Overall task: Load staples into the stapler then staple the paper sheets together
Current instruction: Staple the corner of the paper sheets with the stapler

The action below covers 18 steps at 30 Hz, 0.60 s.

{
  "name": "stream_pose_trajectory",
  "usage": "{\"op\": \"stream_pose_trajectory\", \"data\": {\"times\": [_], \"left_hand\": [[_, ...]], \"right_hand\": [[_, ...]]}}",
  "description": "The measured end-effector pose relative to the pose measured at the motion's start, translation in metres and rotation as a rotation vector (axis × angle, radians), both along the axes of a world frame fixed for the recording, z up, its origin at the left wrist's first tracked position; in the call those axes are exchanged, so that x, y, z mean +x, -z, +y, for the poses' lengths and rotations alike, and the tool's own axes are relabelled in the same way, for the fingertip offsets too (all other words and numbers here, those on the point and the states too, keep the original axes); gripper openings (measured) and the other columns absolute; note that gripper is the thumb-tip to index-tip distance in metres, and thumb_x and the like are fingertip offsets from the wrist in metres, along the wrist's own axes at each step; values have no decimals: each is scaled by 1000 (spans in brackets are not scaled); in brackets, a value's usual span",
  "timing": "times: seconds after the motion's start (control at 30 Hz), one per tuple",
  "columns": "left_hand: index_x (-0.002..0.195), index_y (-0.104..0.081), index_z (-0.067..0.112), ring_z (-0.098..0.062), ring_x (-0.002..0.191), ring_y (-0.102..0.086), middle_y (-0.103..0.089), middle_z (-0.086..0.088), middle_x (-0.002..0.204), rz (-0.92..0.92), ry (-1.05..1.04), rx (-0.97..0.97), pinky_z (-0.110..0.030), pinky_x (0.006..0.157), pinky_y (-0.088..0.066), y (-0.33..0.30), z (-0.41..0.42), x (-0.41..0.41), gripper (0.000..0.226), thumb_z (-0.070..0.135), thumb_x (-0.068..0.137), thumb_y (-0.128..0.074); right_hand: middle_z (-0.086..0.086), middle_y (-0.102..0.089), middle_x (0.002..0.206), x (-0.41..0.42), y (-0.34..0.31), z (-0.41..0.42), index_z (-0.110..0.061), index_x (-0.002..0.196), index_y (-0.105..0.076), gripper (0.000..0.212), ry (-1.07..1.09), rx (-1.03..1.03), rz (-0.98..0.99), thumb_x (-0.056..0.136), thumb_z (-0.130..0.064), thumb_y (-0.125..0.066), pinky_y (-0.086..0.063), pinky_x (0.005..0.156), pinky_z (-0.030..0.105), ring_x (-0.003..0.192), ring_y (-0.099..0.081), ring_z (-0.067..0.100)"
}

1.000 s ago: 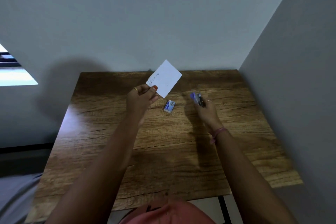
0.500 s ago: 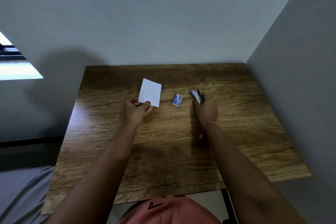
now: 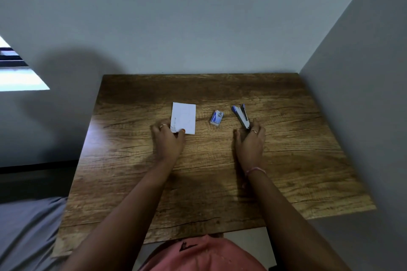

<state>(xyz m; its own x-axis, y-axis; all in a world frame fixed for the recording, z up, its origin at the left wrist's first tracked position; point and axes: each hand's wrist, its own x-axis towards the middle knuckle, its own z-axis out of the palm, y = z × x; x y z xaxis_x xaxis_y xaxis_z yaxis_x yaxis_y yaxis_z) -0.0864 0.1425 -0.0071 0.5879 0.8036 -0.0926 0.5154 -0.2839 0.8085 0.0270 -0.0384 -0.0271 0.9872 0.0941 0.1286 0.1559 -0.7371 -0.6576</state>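
left hand (image 3: 168, 138) pinches paper (image 3: 184, 117); right hand (image 3: 250, 140) grips stapler (image 3: 241, 115).

paper sheets (image 3: 184, 117) flat, stapler (image 3: 241, 116) seemingly gripped

Wood-grain table (image 3: 198, 182), brown, w/ dark crack lines, faint sheen at left edge. White matt paper sheets (image 3: 184, 117), flat. Small staple box (image 3: 216, 117), prob. card, blue/white print. Stapler (image 3: 241, 114): blue plastic top, dull grey metal underneath. Painted walls (image 3: 198, 17) smooth, matt. Pink cloth (image 3: 204, 255) at bottom, soft-looking.
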Motion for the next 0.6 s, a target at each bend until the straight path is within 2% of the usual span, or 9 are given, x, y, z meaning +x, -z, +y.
{"op": "stream_pose_trajectory", "data": {"times": [0.1,0.2,0.33,0.6], "left_hand": [[124,-48,2,-32,117,-50,-35,-17,138,32,-22,19,-40,93,-50,0,-5,1,50,27,85,-67],[126,-47,2,-33,118,-49,-36,-18,136,-3,-44,1,-45,95,-49,2,-5,0,55,31,84,-67],[120,-47,-2,-34,116,-50,-38,-19,132,-70,-122,-25,-48,92,-50,2,-7,1,56,34,83,-69],[119,-45,-1,-33,110,-52,-42,-19,125,-150,-96,75,-48,83,-54,3,-13,-1,46,28,88,-62]], "right_hand": [[16,-36,143,-2,-1,0,-5,141,-33,63,0,-11,-9,90,-32,-60,-37,108,47,132,-36,30],[16,-35,144,-2,-1,0,-5,143,-31,65,0,-13,-18,90,-31,-60,-35,109,46,134,-35,29],[15,-36,143,-3,-3,0,-6,143,-31,64,-10,-16,-22,91,-31,-59,-35,109,46,133,-36,29],[14,-35,142,0,-8,-2,-7,143,-29,68,-19,35,20,87,-25,-64,-39,106,43,130,-39,26]]}}
